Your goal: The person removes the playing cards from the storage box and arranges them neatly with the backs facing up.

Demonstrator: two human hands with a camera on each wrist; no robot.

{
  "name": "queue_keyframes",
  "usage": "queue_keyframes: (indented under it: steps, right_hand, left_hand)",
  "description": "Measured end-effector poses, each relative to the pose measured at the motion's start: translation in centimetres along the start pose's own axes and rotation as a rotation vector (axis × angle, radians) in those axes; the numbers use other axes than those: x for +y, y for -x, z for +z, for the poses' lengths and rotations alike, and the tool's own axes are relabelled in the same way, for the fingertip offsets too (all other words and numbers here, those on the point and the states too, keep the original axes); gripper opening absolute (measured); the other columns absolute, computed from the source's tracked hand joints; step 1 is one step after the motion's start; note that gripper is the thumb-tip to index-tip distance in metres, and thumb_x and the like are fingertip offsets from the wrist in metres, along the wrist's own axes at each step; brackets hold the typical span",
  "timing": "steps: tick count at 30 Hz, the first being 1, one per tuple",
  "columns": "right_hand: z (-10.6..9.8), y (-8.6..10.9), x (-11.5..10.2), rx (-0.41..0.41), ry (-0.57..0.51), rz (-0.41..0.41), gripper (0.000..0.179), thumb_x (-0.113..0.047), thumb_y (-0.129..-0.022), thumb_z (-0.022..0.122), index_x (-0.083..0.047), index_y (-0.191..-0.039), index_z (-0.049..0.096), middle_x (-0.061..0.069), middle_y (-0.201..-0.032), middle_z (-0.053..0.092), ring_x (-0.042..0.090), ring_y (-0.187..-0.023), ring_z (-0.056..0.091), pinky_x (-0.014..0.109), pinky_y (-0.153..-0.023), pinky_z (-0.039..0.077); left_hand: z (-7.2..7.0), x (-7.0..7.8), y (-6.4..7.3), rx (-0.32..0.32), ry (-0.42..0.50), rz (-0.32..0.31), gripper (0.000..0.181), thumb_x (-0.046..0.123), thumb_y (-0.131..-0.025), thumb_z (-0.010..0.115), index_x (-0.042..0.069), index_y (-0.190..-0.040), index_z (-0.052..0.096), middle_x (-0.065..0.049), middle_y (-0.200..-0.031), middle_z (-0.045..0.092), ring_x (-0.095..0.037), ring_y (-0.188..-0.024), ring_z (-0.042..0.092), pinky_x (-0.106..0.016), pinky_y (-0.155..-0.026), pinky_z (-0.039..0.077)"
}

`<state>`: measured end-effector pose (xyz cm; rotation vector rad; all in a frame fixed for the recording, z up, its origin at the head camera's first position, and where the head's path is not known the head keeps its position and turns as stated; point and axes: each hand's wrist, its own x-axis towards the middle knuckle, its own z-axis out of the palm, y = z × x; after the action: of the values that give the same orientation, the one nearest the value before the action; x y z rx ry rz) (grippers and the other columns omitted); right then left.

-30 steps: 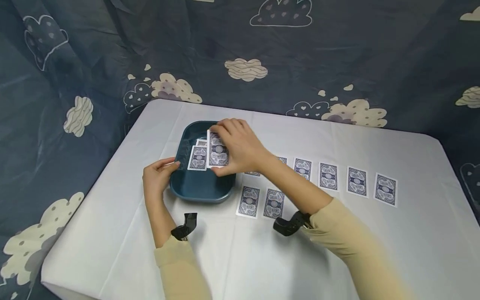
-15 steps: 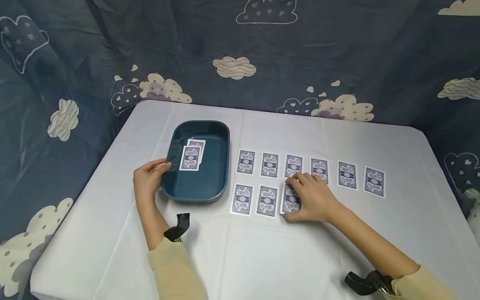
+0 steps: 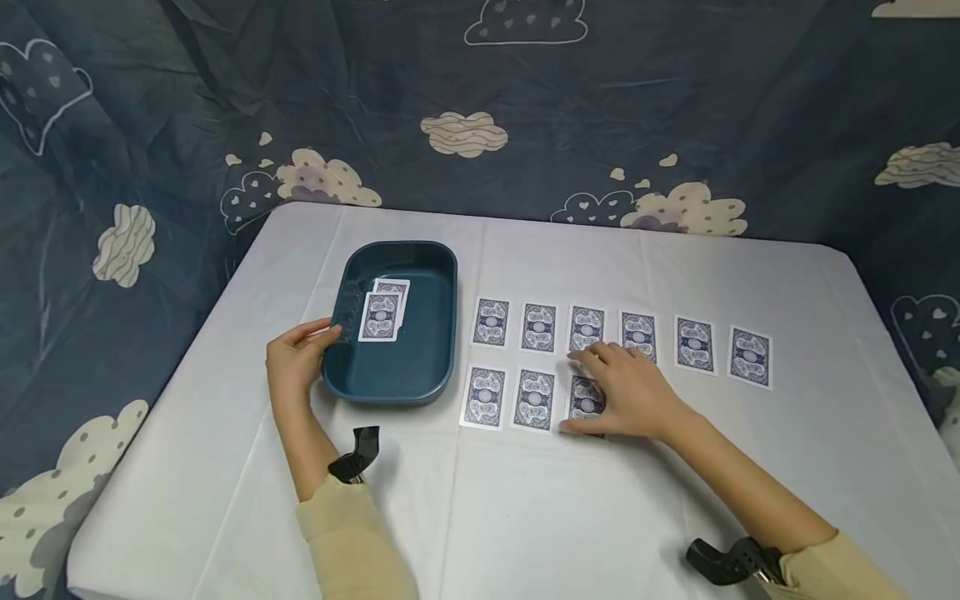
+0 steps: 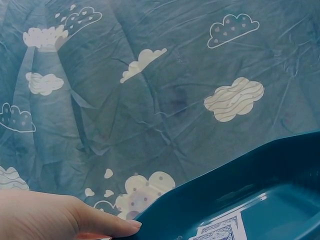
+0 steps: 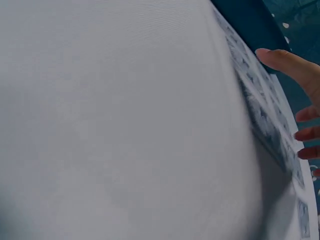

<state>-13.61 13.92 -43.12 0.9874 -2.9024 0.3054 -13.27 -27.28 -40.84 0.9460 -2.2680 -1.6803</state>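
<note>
My left hand (image 3: 296, 358) pinches the left rim of a dark teal tray (image 3: 390, 375), thumb on the rim in the left wrist view. Two patterned playing cards (image 3: 380, 317) lie overlapped, backs up, inside the tray. Over the near row of cards, my right hand (image 3: 630, 392) is spread above a playing card (image 3: 585, 396), partly covering it. In the right wrist view its thumb (image 5: 280, 59) and fingers stand apart with nothing seen between them; the cards below look blurred. Whether a fingertip touches the card is hard to tell.
Several face-down cards form a far row, ending at a card (image 3: 750, 357) on the right. Two more near-row cards (image 3: 534, 400) lie left of my right hand. White cloth (image 3: 525, 517) covers the table, and a cloud-patterned curtain (image 3: 337, 100) hangs behind.
From above the tray, my right hand has moved right with a card to the near row. Since half a second ago its grip has loosened over that card. The left hand stays on the rim.
</note>
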Motion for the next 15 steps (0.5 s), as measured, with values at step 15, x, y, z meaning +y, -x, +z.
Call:
queue_keyframes:
  steps: [15]
  right_hand:
    - [-1.7,-15.8,-9.5,0.098,-0.083,-0.157,0.096,-0.08,-0.061,0.056,-0.02,-0.134,0.045,0.006,-0.129,0.047,0.026,-0.115,0.044,0.044,-0.088,0.041]
  left_hand:
    - [1.2,-6.9,-6.2,0.065,-0.064,0.085,0.043,0.048,-0.065,0.079,0.021,-0.098,0.073,0.004,-0.083,0.071,-0.006,-0.072,0.064,-0.019,-0.06,0.045]
